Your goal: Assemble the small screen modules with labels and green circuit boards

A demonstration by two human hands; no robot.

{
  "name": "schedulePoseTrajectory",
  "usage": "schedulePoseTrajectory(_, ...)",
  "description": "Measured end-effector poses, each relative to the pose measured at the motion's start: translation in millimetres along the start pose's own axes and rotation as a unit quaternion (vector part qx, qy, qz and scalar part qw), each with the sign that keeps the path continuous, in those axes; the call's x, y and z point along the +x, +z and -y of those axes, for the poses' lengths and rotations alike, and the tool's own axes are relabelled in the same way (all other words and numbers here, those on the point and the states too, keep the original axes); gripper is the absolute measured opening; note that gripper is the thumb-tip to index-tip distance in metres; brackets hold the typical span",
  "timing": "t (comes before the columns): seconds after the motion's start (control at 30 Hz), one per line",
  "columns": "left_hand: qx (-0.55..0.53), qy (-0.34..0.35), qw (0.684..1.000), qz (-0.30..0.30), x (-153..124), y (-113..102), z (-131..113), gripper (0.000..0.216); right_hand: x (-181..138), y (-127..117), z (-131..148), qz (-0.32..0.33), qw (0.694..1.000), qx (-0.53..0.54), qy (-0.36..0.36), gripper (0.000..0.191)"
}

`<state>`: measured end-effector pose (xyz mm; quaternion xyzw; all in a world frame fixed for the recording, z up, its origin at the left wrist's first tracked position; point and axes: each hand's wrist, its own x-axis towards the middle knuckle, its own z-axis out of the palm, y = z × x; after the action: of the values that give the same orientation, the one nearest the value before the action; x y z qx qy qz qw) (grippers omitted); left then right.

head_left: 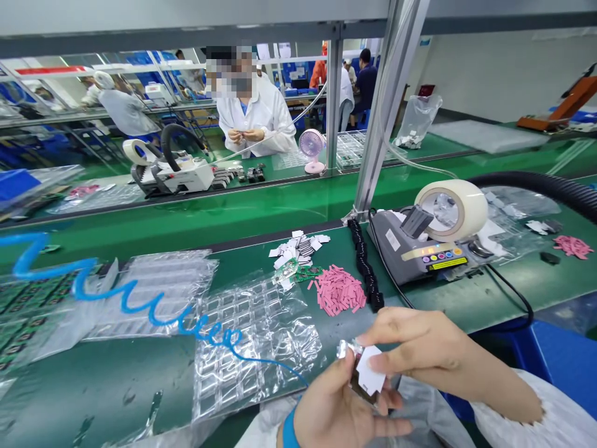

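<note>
My left hand (pixel 333 404) is closed on a small dark electronic part (pixel 362 392) with a shiny silvery end, tilted over the table's front edge. A blue band (pixel 290 429) circles this wrist. On the part's upper face lies a white paper-like piece (pixel 372 371) with a cut corner. My right hand (pixel 422 348) comes in from the right, pinching that white piece; its thumb rests on it and its forefinger reaches the silvery end. Just beyond my hands are a pile of pink strips (pixel 339 290), a row of black parts (pixel 362 261) and white pieces (pixel 302 249) beside small green circuit boards (pixel 298 272).
A tape dispenser (pixel 396 242) with a roll of tape (pixel 452 210) stands at the right. Clear plastic trays (pixel 242 348) lie left of my hands, under a coiled blue cord (pixel 140 302). A metal post (pixel 387 106) rises behind. Across the bench, a person in white (pixel 256 118) works.
</note>
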<state>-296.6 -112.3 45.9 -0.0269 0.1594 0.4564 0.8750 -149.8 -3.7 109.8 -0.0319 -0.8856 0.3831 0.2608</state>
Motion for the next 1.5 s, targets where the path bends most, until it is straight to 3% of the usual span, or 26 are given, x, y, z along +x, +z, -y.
schedulePoseTrajectory(0.13, 0.001, 0.006, 1.0, -0.02, -0.1, -1.7, 0.5, 0.037, 2.4, 1.3, 7.8, 0.074, 0.995, -0.059, 0.036, 0.024)
schedulePoseTrajectory(0.23, 0.01, 0.008, 0.999, -0.033, -0.4, -0.5, 1.4, 0.033, 4.0, 3.9, 12.2, 0.091, 0.991, -0.068, 0.064, 0.026)
schedulePoseTrajectory(0.33, 0.031, 0.026, 0.998, -0.045, -0.1, 1.4, 1.4, 0.03, 6.7, 2.9, 14.5, 0.08, 0.993, -0.07, 0.05, 0.031)
schedulePoseTrajectory(0.5, 0.037, 0.05, 0.995, -0.074, 0.0, 3.9, -1.9, 0.031, 12.1, 1.9, 24.4, 0.124, 0.98, -0.152, 0.028, 0.025)
schedulePoseTrajectory(0.63, 0.061, 0.136, 0.984, -0.102, -4.8, 11.4, -3.9, 0.029, 11.6, 18.8, 33.8, 0.028, 0.968, -0.245, 0.057, 0.012)
schedulePoseTrajectory(0.73, 0.112, 0.177, 0.972, -0.106, -9.3, 18.5, -3.6, 0.029, 5.8, 35.8, 34.8, -0.023, 0.969, -0.241, 0.047, 0.008)
schedulePoseTrajectory(0.9, 0.2, 0.178, 0.961, -0.067, -11.5, 22.0, -3.2, 0.044, -4.6, 46.9, 35.6, -0.094, 0.982, -0.135, 0.091, 0.015)
schedulePoseTrajectory(1.07, 0.176, 0.156, 0.966, -0.106, -14.0, 21.7, -2.8, 0.041, -6.3, 45.7, 26.5, -0.144, 0.982, -0.105, 0.068, 0.014)
schedulePoseTrajectory(1.23, 0.125, 0.14, 0.975, -0.117, -15.1, 20.6, -2.2, 0.033, -3.4, 44.4, 19.6, -0.129, 0.985, -0.105, 0.053, 0.003)
schedulePoseTrajectory(1.4, 0.117, 0.153, 0.975, -0.113, -11.3, 8.2, 3.6, 0.03, -6.7, 46.7, 25.7, -0.032, 0.988, -0.107, 0.111, 0.016)
schedulePoseTrajectory(1.5, 0.129, 0.152, 0.973, -0.118, -9.0, 3.6, 6.1, 0.029, -11.6, 49.5, 23.5, -0.039, 0.989, -0.122, 0.071, 0.023)
